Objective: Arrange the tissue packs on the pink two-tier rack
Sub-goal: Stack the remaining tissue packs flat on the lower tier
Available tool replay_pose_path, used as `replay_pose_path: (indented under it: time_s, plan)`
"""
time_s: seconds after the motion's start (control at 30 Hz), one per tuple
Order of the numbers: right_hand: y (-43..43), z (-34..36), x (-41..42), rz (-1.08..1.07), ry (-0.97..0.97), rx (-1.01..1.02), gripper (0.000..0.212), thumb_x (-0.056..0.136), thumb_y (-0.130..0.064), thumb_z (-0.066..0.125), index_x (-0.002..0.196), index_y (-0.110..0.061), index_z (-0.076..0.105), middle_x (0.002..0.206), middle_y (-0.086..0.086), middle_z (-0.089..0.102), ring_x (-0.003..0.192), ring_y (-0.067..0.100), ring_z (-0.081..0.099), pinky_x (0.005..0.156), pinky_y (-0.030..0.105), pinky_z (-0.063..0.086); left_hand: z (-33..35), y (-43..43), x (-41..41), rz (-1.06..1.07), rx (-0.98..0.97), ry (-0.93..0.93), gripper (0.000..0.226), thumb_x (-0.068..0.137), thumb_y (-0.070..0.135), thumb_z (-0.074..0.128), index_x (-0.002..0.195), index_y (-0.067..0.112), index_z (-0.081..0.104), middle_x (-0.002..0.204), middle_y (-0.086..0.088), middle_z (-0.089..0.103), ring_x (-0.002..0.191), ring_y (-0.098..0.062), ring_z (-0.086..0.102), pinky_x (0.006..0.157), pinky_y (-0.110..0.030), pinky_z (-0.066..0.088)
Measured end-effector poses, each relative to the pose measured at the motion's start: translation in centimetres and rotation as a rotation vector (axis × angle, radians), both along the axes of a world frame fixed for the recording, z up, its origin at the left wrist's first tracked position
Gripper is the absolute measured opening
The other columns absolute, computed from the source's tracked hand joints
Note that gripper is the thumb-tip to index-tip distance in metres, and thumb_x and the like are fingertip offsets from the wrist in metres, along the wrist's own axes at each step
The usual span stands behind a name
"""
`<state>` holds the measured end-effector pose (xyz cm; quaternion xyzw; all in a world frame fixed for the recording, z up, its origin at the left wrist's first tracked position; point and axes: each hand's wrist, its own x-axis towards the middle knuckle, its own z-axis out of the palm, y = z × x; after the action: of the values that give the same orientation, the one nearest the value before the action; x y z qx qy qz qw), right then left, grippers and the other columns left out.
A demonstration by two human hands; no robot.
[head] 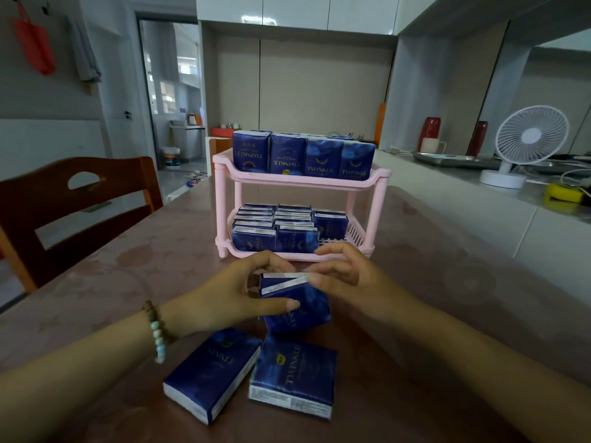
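Two hands on the job: left hand [238, 294] and right hand [343, 273] pinch a small stack of tissue packs [295, 302] at frame centre, below the pink rack [379, 177]. Likely light, soft, slick film; best gripped by the flat sides.

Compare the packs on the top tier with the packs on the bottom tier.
The top-tier packs fill the front of their shelf edge to edge; the bottom-tier packs leave bare slats at the right of the rack. The front top-tier packs differ in print direction, some upside down; the bottom-tier print is too hidden to read. Both groups stand upright and are the same dark blue Twinkle packs.
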<state>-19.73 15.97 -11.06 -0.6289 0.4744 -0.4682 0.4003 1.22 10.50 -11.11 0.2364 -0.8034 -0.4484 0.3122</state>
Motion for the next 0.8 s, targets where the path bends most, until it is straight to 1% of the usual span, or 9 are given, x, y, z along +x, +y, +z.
replay_pose_path:
  time_s: [0.07,0.2,0.3,0.37,0.47,0.57,0.67,0.73,0.8]
  plan:
    - [0.0,0.4,-0.4,0.040,0.028,-0.007,0.041,0.064,-0.036,0.075,0.100,-0.025,0.060,0.107,0.004,0.070,0.106,0.018,0.065,0.097,0.045,0.049,0.1,-0.1,-0.2,0.007,0.003,-0.008,0.045,0.071,0.008,0.079,0.110,0.005,0.057,0.107,-0.015,0.065,0.101,-0.028,0.065,0.089,-0.040,0.054]
    - [0.1,0.1,-0.7,0.044,0.135,-0.070,0.031,0.067,-0.027,0.076,0.095,-0.021,0.062,0.104,0.004,0.070,0.099,0.018,0.067,0.092,0.035,0.053,1.0,-0.4,0.5,0.031,-0.067,-0.142,0.050,0.062,0.036,0.081,0.105,0.015,0.065,0.102,-0.004,0.071,0.094,-0.013,0.067,0.079,-0.028,0.056]
    - [0.1,-0.3,-0.7,0.051,0.191,-0.128,0.026,0.075,-0.019,0.075,0.096,-0.020,0.060,0.100,-0.002,0.069,0.094,0.012,0.066,0.087,0.027,0.054,1.6,-0.2,0.6,0.009,-0.066,-0.186,0.041,0.069,0.032,0.078,0.104,0.012,0.067,0.101,-0.004,0.073,0.095,-0.013,0.068,0.076,-0.024,0.056]
    - [0.0,-0.3,-0.8,0.034,0.231,-0.179,0.027,0.077,-0.029,0.072,0.100,-0.022,0.060,0.103,-0.004,0.066,0.097,0.009,0.064,0.090,0.028,0.052,1.7,-0.1,0.3,0.047,-0.094,-0.146,0.034,0.072,0.022,0.075,0.104,0.011,0.067,0.099,-0.003,0.072,0.092,-0.008,0.068,0.072,-0.018,0.054]
    - [-1.0,0.6,-2.3,-0.150,0.411,-0.539,0.034,0.081,-0.053,0.060,0.105,-0.029,0.059,0.111,-0.006,0.053,0.109,0.004,0.054,0.098,0.021,0.042,3.0,-0.5,-0.2,0.128,-0.121,-0.015,0.023,0.079,0.012,0.069,0.102,0.014,0.067,0.094,0.007,0.073,0.084,-0.001,0.067,0.069,-0.010,0.050]
    - [-2.0,1.4,-5.4,-0.381,0.577,-0.680,0.039,0.080,-0.054,0.053,0.105,-0.024,0.061,0.111,-0.010,0.043,0.106,0.000,0.047,0.095,0.012,0.036,4.9,-1.9,-0.9,0.156,-0.123,0.023,0.033,0.078,0.022,0.065,0.111,0.016,0.063,0.108,0.005,0.070,0.097,-0.007,0.066,0.077,-0.018,0.055]
    - [-2.6,0.2,-8.1,-0.521,0.727,-0.594,0.044,0.078,-0.058,0.049,0.111,-0.031,0.061,0.124,-0.009,0.036,0.117,0.007,0.039,0.101,0.031,0.039,5.5,-3.8,-2.6,0.186,-0.129,0.046,0.036,0.084,0.025,0.067,0.118,0.013,0.058,0.114,-0.005,0.066,0.104,-0.019,0.063,0.085,-0.029,0.056]
    - [-2.7,-0.7,-8.9,-0.482,0.765,-0.428,0.040,0.080,-0.066,0.046,0.116,-0.050,0.049,0.145,-0.009,0.023,0.132,0.006,0.024,0.110,0.039,0.031,5.4,-4.9,-4.3,0.184,-0.137,0.037,0.038,0.084,0.027,0.067,0.118,0.014,0.057,0.112,-0.004,0.067,0.100,-0.013,0.065,0.085,-0.026,0.055]
    - [-2.7,-1.0,-9.0,-0.390,0.812,-0.236,0.038,0.080,-0.071,0.039,0.117,-0.067,0.028,0.155,-0.017,0.000,0.143,0.009,0.008,0.116,0.043,0.021,5.4,-5.9,-6.1,0.157,-0.132,0.031,0.031,0.087,0.018,0.064,0.117,0.010,0.058,0.108,-0.003,0.067,0.089,-0.001,0.066,0.078,-0.017,0.054]
